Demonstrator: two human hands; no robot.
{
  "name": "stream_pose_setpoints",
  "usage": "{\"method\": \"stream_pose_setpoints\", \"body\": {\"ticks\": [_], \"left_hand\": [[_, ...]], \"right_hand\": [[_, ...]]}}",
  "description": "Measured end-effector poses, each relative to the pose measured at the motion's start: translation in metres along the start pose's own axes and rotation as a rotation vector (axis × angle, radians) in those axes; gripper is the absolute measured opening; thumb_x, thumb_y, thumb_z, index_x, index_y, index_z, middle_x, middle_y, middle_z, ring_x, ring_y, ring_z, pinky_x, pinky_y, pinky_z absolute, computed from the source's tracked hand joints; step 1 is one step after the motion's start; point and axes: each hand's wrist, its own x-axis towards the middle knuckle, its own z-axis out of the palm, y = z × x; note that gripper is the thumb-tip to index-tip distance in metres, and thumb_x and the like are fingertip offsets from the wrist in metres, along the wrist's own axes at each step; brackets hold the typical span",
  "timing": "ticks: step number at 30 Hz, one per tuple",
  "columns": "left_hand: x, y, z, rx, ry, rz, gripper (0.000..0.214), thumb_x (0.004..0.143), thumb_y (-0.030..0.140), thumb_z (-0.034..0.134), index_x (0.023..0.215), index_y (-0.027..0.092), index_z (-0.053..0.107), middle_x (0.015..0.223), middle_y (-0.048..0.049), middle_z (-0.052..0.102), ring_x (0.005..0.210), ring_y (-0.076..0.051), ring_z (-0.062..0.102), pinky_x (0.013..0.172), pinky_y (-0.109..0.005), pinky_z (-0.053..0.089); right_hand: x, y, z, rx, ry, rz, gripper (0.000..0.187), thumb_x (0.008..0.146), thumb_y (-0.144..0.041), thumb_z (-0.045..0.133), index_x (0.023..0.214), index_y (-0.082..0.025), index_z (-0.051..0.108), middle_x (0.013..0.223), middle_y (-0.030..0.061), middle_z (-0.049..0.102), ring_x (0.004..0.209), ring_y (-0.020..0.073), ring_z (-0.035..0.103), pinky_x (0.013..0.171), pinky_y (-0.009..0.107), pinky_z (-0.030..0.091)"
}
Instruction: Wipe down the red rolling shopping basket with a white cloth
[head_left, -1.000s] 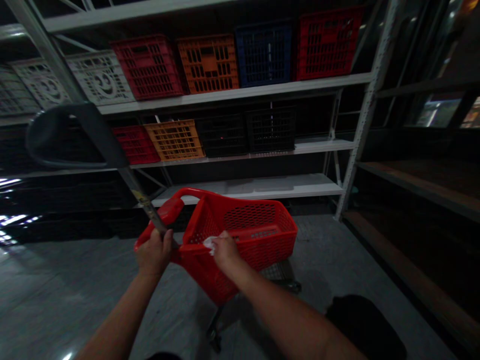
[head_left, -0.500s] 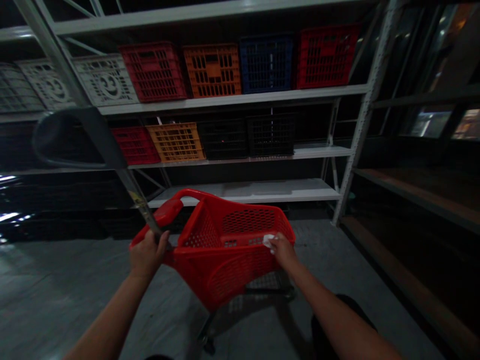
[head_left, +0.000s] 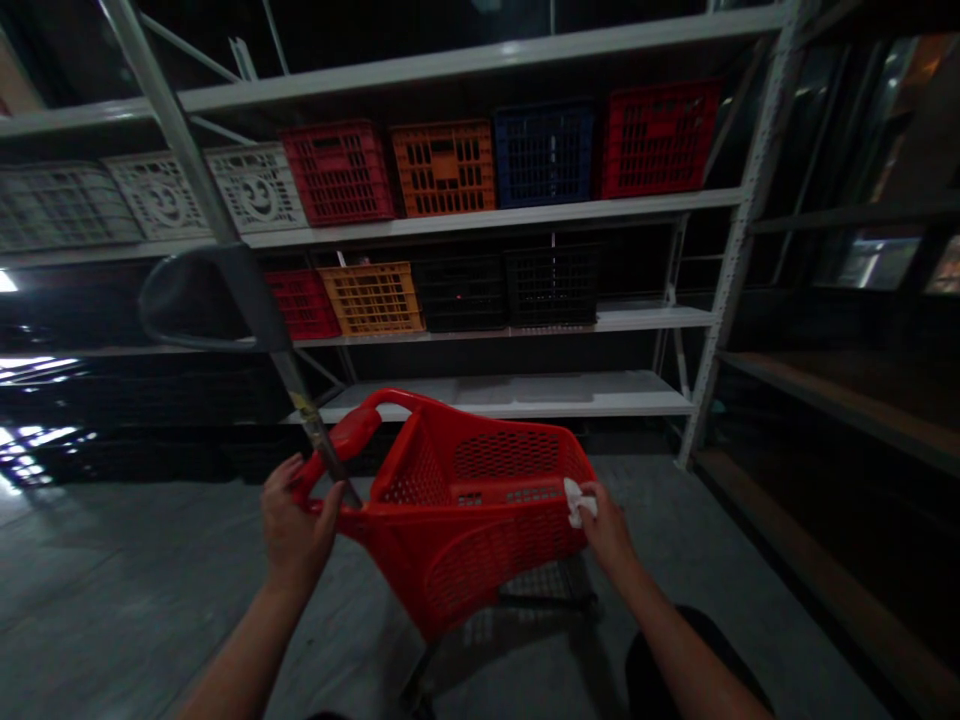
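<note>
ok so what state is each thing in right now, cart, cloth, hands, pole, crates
red cart: upright on its wheels
white cloth: crumpled, pinched in the right hand at the cart's far-right rim
right hand: closed on the cloth
left hand: at the cart's handle, thumb apart from fingers; firmness of grip unclear
metal pole: slanted
blue crate: upright on a shelf
upper orange crate: upright beside it

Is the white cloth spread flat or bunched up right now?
Bunched up: the white cloth shows as a small crumpled wad pinched in the right hand, with no flat sheet visible.
</note>
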Motion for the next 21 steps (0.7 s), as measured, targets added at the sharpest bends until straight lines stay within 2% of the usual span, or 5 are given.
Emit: {"method": "stream_pose_setpoints", "body": {"ticks": [2, 7, 12, 17, 21], "left_hand": [[-0.028, 0.017, -0.005, -0.163, -0.019, -0.141, 0.052, 0.073, 0.046, 0.051, 0.115, 0.018, 0.039, 0.122, -0.0130, 0.047, 0.109, -0.024, 0.049, 0.092, -0.040, 0.042], [-0.124, 0.065, 0.008, -0.686, -0.751, -0.469, 0.052, 0.074, 0.049, 0.050, 0.117, 0.021, 0.039, 0.119, -0.0095, 0.054, 0.096, -0.020, 0.060, 0.084, -0.035, 0.048], [-0.160, 0.078, 0.019, -0.673, -0.823, -0.474, 0.044, 0.073, 0.049, 0.051, 0.106, 0.021, 0.053, 0.106, -0.0057, 0.062, 0.101, -0.021, 0.057, 0.091, -0.031, 0.043], [-0.166, 0.062, 0.012, -0.528, -0.848, -0.458, 0.042, 0.068, 0.040, 0.054, 0.106, 0.021, 0.054, 0.108, -0.0058, 0.062, 0.103, -0.020, 0.056, 0.093, -0.028, 0.041], [-0.183, 0.064, 0.008, -0.402, -1.013, -0.498, 0.043, 0.061, 0.034, 0.060, 0.102, 0.022, 0.059, 0.104, -0.0053, 0.064, 0.101, -0.022, 0.057, 0.093, -0.030, 0.041]], "right_hand": [[-0.014, -0.030, 0.007, 0.146, -0.060, -0.003, 0.028, 0.072, -0.016, 0.044, 0.099, -0.020, 0.050, 0.097, 0.0057, 0.061, 0.086, 0.0198, 0.059, 0.077, 0.031, 0.045], [-0.067, -0.102, 0.041, 0.327, -0.372, -0.101, 0.029, 0.069, -0.013, 0.049, 0.097, -0.023, 0.050, 0.095, 0.0026, 0.061, 0.087, 0.0180, 0.058, 0.077, 0.028, 0.044], [-0.096, -0.119, 0.057, 0.368, -0.602, -0.277, 0.036, 0.072, -0.009, 0.046, 0.102, -0.027, 0.054, 0.099, -0.0004, 0.062, 0.090, 0.0164, 0.058, 0.080, 0.027, 0.042], [-0.048, -0.103, 0.039, 0.353, -0.614, -0.331, 0.037, 0.066, -0.005, 0.050, 0.096, -0.024, 0.060, 0.093, 0.0008, 0.064, 0.084, 0.0157, 0.059, 0.075, 0.026, 0.044], [0.009, -0.114, 0.022, 0.264, -0.415, -0.459, 0.003, 0.068, -0.017, 0.061, 0.069, -0.020, 0.061, 0.091, 0.0038, 0.059, 0.088, 0.0173, 0.057, 0.080, 0.029, 0.043]]}}
